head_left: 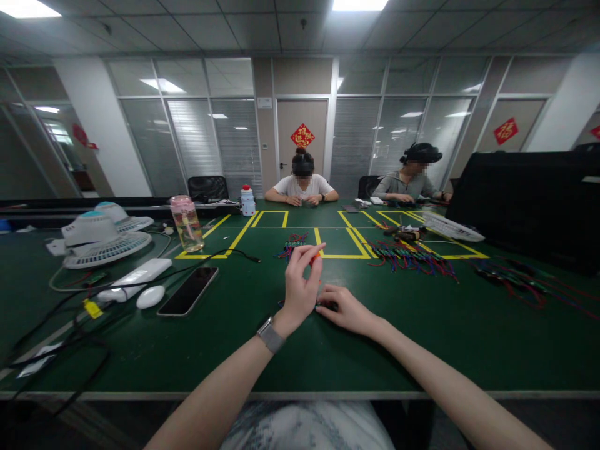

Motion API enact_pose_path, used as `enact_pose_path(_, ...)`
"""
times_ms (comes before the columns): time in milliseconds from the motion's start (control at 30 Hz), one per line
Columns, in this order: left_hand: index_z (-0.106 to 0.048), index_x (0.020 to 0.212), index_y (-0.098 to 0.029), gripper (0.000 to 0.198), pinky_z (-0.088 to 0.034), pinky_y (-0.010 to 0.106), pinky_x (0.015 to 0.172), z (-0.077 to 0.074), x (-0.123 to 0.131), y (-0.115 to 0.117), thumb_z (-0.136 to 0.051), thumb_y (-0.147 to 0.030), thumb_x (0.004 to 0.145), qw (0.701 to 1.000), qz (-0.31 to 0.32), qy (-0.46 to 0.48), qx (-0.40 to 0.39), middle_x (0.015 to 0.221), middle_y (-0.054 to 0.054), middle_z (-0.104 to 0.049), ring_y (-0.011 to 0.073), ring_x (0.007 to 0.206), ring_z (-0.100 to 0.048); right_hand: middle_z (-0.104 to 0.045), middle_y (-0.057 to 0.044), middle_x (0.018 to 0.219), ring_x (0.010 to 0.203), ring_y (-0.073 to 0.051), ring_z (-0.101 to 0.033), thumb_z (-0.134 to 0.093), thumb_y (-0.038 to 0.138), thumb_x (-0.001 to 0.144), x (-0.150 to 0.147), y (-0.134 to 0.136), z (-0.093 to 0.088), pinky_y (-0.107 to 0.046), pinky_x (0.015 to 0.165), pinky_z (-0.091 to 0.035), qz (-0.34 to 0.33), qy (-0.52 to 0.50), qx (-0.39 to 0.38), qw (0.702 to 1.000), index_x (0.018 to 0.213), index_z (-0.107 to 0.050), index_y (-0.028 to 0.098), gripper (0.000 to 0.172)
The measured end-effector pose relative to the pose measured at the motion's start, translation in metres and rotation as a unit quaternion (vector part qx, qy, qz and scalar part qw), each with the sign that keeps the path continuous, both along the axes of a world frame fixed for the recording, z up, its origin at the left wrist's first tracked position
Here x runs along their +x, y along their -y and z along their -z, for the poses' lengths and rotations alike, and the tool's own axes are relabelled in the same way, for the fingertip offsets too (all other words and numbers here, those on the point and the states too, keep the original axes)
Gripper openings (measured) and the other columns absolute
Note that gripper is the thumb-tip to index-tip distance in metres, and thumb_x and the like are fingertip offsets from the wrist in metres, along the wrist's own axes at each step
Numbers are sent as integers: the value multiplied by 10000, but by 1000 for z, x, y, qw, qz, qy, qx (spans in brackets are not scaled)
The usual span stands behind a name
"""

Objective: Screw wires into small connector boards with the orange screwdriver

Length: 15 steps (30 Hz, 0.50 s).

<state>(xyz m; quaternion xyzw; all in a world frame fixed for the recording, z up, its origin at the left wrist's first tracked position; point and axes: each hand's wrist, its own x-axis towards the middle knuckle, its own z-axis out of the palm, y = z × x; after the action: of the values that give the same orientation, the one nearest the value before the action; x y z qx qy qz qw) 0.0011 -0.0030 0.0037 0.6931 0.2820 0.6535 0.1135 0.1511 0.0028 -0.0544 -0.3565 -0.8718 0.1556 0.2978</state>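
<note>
"Two bare hands over the green table [347, 365], near middle. Condition?"

"Right hand [345, 307]: low at the tabletop, fingers bent, thumb and fingertips nearly together at a small dark piece [321, 305]; whether gripped, cannot tell. Left hand [300, 281]: just left and slightly farther, raised, grey watch [270, 335] at the wrist; fingers curled, closed on an orange item [315, 256], mostly hidden."

"Near left?"

"One white mouse [150, 297]. One phone [188, 292], dark screen up, right of it. One white oblong unit [135, 280], just beyond."

"Past the hands?"

"One wired board bundle [294, 244], red and blue leads, just beyond the left hand. One larger wired board cluster [412, 256], right, partly over yellow tape [344, 256]."

"Far?"

"One pink-lidded bottle [187, 225], left. One person in white [302, 187], seated opposite, hands close together. One person in grey [398, 186], far right."
</note>
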Motion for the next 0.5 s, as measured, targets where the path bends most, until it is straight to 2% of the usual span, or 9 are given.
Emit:
enact_pose_path(100, -632, 1130, -209, 281, -461, 289, 884, 0, 0, 0, -415, -178, 954, 1000, 27, 11, -7, 1077, 60, -636, 153, 1001, -594, -607, -43, 828, 744, -153, -573, -595, 195, 840, 0, 1, -1, -251, 685, -453, 2, 0, 2, 1000, 873, -700, 162, 115)
enact_pose_path(233, -655, 1040, -197, 190, -476, 277, 824, -2, 0, 0, -529, -170, 901, 1000, 0, 14, 12, 982, 48, -654, 150, 914, -609, -604, -42, 832, 742, -152, -571, -596, 196, 840, 0, 3, -2, -251, 684, -452, 6, 4, 0, 1000, 870, -697, 163, 110)
enact_pose_path(367, -680, 963, -200, 134, -467, 271, 789, -3, 0, 1, -629, -194, 839, 999, -32, 0, 20, 907, 31, -587, 146, 853, -582, -603, -44, 843, 742, -152, -571, -597, 194, 837, 1, 2, -2, -253, 682, -453, 10, 4, -5, 1000, 865, -696, 165, 107)
enact_pose_path(500, -675, 1029, -213, 190, -469, 271, 798, -1, 0, 2, -533, -225, 903, 1000, -21, -9, -4, 945, 40, -558, 145, 872, -570, -602, -44, 834, 746, -154, -569, -592, 189, 838, 0, 2, -2, -256, 685, -457, 8, 2, -4, 1000, 874, -702, 165, 118)
